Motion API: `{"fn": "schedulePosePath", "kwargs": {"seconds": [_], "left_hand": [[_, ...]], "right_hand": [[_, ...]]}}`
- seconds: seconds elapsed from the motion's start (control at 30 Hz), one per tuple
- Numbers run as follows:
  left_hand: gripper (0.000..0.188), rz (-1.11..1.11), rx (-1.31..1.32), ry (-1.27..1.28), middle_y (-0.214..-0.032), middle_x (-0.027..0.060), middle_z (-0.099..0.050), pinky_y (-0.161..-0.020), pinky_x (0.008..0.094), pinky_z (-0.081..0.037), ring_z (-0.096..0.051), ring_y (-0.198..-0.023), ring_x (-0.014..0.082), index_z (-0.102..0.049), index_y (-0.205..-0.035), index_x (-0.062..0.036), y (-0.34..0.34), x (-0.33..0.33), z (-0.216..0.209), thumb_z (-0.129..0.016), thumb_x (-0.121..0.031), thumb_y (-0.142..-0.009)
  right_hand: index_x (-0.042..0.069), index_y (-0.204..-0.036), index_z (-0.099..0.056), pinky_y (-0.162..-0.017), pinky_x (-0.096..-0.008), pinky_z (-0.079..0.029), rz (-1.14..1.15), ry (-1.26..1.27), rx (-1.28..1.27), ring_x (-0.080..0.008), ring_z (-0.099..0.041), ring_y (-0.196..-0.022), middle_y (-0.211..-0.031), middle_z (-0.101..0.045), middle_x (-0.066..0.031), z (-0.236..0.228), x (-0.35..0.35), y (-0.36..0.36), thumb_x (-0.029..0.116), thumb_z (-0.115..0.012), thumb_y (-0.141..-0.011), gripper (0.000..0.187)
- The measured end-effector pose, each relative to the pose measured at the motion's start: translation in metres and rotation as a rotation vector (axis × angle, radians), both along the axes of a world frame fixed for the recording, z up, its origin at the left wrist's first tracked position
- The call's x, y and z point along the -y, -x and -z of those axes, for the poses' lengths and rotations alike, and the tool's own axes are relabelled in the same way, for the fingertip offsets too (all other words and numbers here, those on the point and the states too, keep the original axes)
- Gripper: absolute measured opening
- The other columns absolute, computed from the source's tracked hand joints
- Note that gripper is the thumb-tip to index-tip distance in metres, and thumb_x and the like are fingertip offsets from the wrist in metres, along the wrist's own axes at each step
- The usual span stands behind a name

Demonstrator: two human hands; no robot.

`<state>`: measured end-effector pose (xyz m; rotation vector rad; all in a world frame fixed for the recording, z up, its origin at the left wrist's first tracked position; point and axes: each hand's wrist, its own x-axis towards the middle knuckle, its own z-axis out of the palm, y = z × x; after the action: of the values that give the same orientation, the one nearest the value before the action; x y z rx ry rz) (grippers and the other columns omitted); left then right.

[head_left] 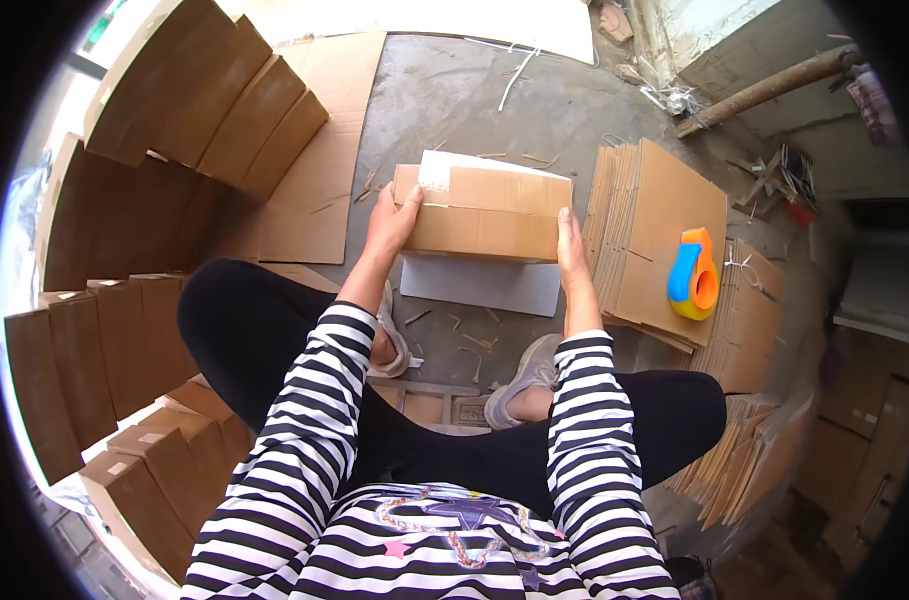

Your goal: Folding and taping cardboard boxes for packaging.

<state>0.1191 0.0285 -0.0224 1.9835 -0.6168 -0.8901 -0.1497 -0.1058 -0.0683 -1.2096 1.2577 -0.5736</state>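
A brown cardboard box [489, 222] with closed flaps is held level between my two hands, in front of my knees. My left hand [390, 222] grips its left end, the thumb lying on the top edge beside a strip of clear tape. Against the right end presses my right hand [572, 255], fingers mostly hidden behind the box. Underneath is a white board [479, 285], showing at the near side and also past the far edge. To the right, an orange, blue and yellow tape dispenser [693, 275] lies on a stack of flattened cartons [664, 220].
Finished-looking boxes [154, 85] are piled along the left, with more rows [119, 340] nearer me. A flat cardboard sheet [319, 150] covers the floor at the far left. More bundled flat cartons [744, 450] stand at the right. A wooden pole [764, 92] leans at the far right.
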Motion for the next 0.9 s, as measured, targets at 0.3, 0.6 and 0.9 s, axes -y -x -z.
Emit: {"fn": "schedulePosePath", "kwargs": {"seconds": [0.3,0.6,0.9], "left_hand": [[0.049,-0.032,0.1,0.223,-0.114,0.0198,-0.055,-0.091,0.0354,-0.041,-0.054,-0.107,0.0288,-0.04,-0.125,0.0,0.029,-0.011,0.012,-0.055,-0.029,-0.088],[0.052,0.007,0.01,0.23,-0.118,0.016,-0.055,-0.093,0.0323,-0.039,-0.053,-0.109,0.0241,-0.042,-0.127,-0.0024,0.027,-0.018,0.013,-0.056,-0.033,-0.088],[0.05,0.025,0.111,0.263,-0.117,0.0146,-0.054,-0.094,0.0307,-0.038,-0.049,-0.11,0.0207,-0.039,-0.128,-0.0022,0.036,-0.018,0.02,-0.053,-0.033,-0.091]], "right_hand": [[-0.007,-0.129,-0.039,-0.103,-0.032,-0.028,0.11,0.052,-0.086,-0.0245,-0.038,-0.125,-0.133,-0.043,-0.018,-0.026,-0.027,0.001,0.046,-0.032,-0.095,0.063],[-0.008,-0.105,-0.059,-0.093,-0.0413,-0.04,-0.294,0.231,-1.06,-0.0384,-0.053,-0.108,-0.109,-0.056,-0.0288,-0.118,0.106,0.12,0.049,-0.046,-0.083,0.063],[0.001,-0.101,-0.063,-0.085,-0.04,-0.045,-0.16,0.198,-1.029,-0.0364,-0.058,-0.101,-0.102,-0.062,-0.0223,-0.06,0.108,0.237,0.052,-0.063,-0.07,0.06]]}}
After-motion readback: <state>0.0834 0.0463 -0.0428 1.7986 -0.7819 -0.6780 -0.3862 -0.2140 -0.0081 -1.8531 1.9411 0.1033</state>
